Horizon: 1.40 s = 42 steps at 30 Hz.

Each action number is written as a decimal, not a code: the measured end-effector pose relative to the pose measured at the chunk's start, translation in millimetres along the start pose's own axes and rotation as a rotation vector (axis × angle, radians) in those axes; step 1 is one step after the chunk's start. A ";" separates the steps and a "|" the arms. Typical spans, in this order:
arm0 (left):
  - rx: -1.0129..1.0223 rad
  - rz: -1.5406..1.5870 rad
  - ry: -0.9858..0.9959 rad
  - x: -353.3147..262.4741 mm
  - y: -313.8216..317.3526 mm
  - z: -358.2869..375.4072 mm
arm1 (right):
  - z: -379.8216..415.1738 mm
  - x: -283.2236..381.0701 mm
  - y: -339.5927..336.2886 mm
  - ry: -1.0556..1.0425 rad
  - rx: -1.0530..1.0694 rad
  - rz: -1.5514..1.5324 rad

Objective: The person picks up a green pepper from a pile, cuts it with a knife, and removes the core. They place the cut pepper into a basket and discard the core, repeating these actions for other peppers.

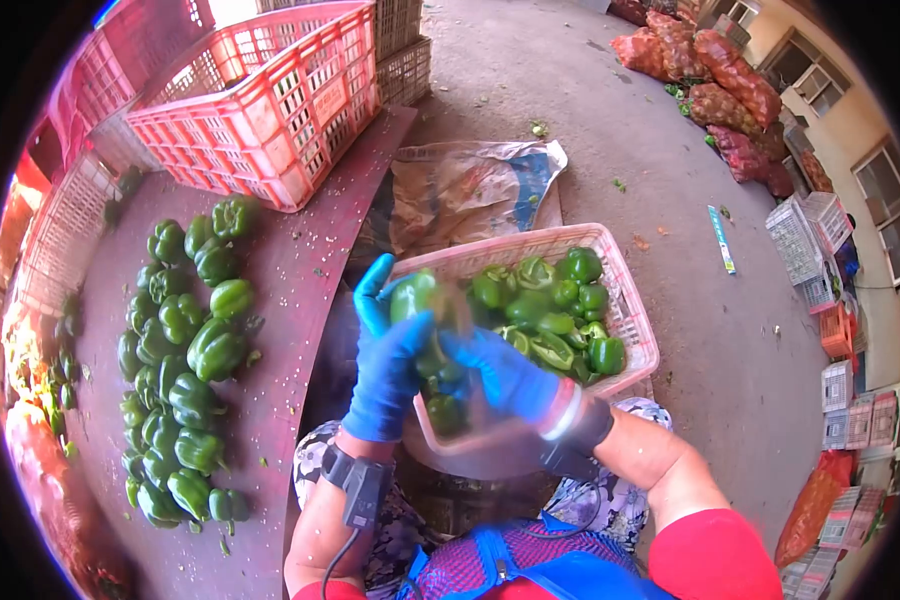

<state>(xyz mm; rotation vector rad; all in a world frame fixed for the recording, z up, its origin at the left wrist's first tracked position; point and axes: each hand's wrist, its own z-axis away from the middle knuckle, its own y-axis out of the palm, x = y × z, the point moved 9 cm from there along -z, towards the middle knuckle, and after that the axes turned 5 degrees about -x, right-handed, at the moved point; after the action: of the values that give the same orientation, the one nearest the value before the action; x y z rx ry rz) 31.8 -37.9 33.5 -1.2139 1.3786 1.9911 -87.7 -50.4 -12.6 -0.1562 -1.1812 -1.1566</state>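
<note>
My left hand point(385, 365), in a blue glove, grips a green bell pepper point(415, 297) with fingers around its far side. Close by on the right, my right hand point(510, 375), also gloved in blue, is curled towards the pepper and blurred by motion. Whatever its fingers hold is hidden. Beneath both hands a pale pink plastic crate point(642, 330) stands in front of my knees. Inside it lie several green bell peppers point(582, 265), some of them cut open.
Rows of whole green bell peppers point(198, 402) lie on a reddish board point(270, 420) at left. A large pink crate point(270, 120) stands on its far end. A crumpled sack point(450, 195) lies beyond my crate. Filled mesh sacks point(735, 80) and stacked crates point(805, 240) line the right side.
</note>
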 end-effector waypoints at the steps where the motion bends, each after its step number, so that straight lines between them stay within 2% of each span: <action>1: -0.001 -0.050 0.010 7.1 1.5 -0.2 | 2.6 13.8 -10.1 -0.254 0.009 0.304; 2: 0.034 -0.117 -0.008 12.5 2.6 0.8 | 3.6 20.0 -18.8 -0.394 -0.020 0.437; 3: 0.091 -0.266 0.062 16.2 3.9 -2.2 | 7.9 30.4 -22.5 -0.533 -0.071 0.572; 4: 0.147 -0.417 0.126 19.9 5.3 -3.3 | 6.8 33.4 -31.1 -0.556 -0.162 0.536; 6: 0.203 -0.796 0.197 23.0 4.3 -0.8 | 8.7 40.2 -40.2 -0.535 -0.288 0.685; 7: 0.227 -0.981 0.237 20.8 8.0 -0.6 | 14.0 51.9 -39.4 -0.491 -0.311 0.879; 9: 0.227 -1.269 0.184 16.2 12.8 -1.2 | 12.8 53.7 -43.0 -0.358 -0.300 1.165; 10: 0.230 -1.413 0.151 17.7 12.9 -1.7 | 14.1 53.6 -40.6 -0.436 -0.274 1.210; 11: 0.230 -1.270 0.189 18.8 15.1 -1.5 | 16.5 49.6 -37.8 -0.515 -0.247 1.253; 13: 0.267 -1.248 0.222 27.6 17.7 -3.3 | 24.6 50.0 -32.1 -0.668 -0.240 1.294; 16: 0.290 -1.328 0.252 33.7 20.8 -3.1 | 30.3 52.5 -36.4 -0.668 -0.239 1.239; 17: 0.294 -1.374 0.255 35.7 20.8 -2.4 | 32.4 53.3 -37.7 -0.631 -0.203 1.152; 19: 0.251 -1.267 0.126 40.0 12.4 -3.2 | 33.6 57.6 -40.7 -0.561 -0.130 0.976; 20: 0.222 -1.213 0.064 41.5 6.9 -3.6 | 29.6 48.8 -41.6 -0.508 0.037 0.733; 21: 0.233 -1.134 -0.022 47.8 2.6 -2.3 | 28.3 30.1 -45.7 -0.199 0.138 0.450; 22: 0.270 -1.112 -0.003 49.3 3.6 -1.1 | 35.2 10.8 -40.7 0.107 0.231 0.162; 25: 0.332 -1.022 0.044 50.1 7.9 4.1 | 49.2 15.2 -23.8 0.123 0.180 -0.144; 27: 0.323 -0.948 0.073 43.6 12.9 4.4 | 45.7 12.9 -26.1 0.144 0.158 -0.151; 30: 0.303 -1.490 0.353 34.8 13.9 8.7 | 36.8 9.2 -32.0 0.077 0.155 -0.013; 32: 0.367 -1.488 0.268 36.9 12.4 9.0 | 36.8 7.5 -33.5 0.057 0.158 0.135; 33: 0.404 -1.487 0.222 36.7 13.2 9.5 | 37.4 4.6 -30.4 0.113 0.207 0.105; 35: 0.501 -1.242 0.090 33.0 14.4 11.4 | 40.8 0.0 -27.3 0.235 0.296 0.037; 36: 0.543 -1.116 0.022 29.5 15.5 13.3 | 43.3 -9.2 -32.7 0.320 0.264 -0.053; 38: 0.563 -0.780 -0.234 30.0 9.8 18.2 | 49.1 -14.4 -32.2 0.418 0.249 -0.056; 42: 0.519 -0.465 -0.373 24.4 2.9 19.9 | 38.0 -24.3 -12.3 0.417 0.413 -0.218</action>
<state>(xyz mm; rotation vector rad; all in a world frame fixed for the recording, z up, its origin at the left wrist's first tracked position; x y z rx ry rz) 8.6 -24.3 16.9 -0.7820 1.1826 1.3370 -119.4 -17.0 -20.4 0.5172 -1.0499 -1.0416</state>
